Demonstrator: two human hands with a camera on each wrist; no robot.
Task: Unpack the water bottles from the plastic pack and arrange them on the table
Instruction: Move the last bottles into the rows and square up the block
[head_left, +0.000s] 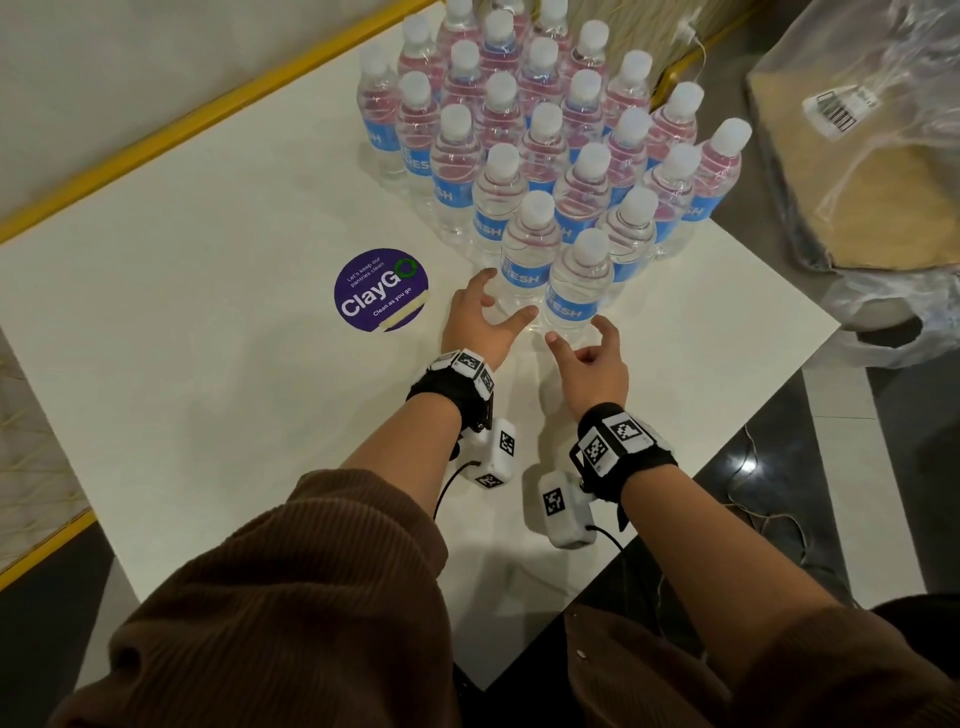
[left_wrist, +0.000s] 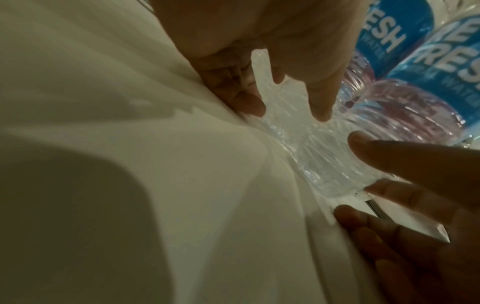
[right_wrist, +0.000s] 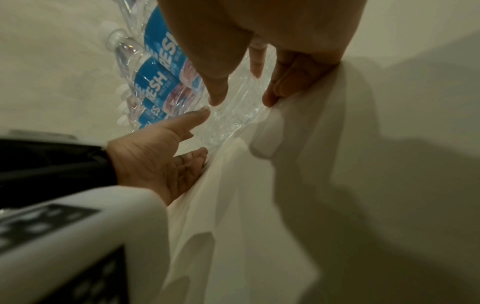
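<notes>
Clear plastic water bottles (head_left: 530, 156) with white caps and blue labels stand upright in a tight cluster on the white table (head_left: 208, 270), filling its far right part. Two of them stand at the near tip of the cluster: the nearest bottle (head_left: 574, 283) and, just to its left and a little further back, its neighbour (head_left: 527, 247).

Both hands hover low over the table right in front of these two bottles. The left hand (head_left: 475, 325) has its fingers spread and gently bent around the base of the neighbour bottle, thumb pointing toward the nearest bottle; it grips nothing. The right hand (head_left: 592, 366) sits just before the nearest bottle, fingers loosely curved and apart, also holding nothing. In the right wrist view the fingertips (right_wrist: 218, 96) of the right hand lie close to the left thumb without closing on a bottle.

To the left of the hands a round purple sticker (head_left: 382, 290) lies flat on the table. Beyond the right edge of the table, crumpled clear plastic wrap (head_left: 857, 156) lies on the floor.
</notes>
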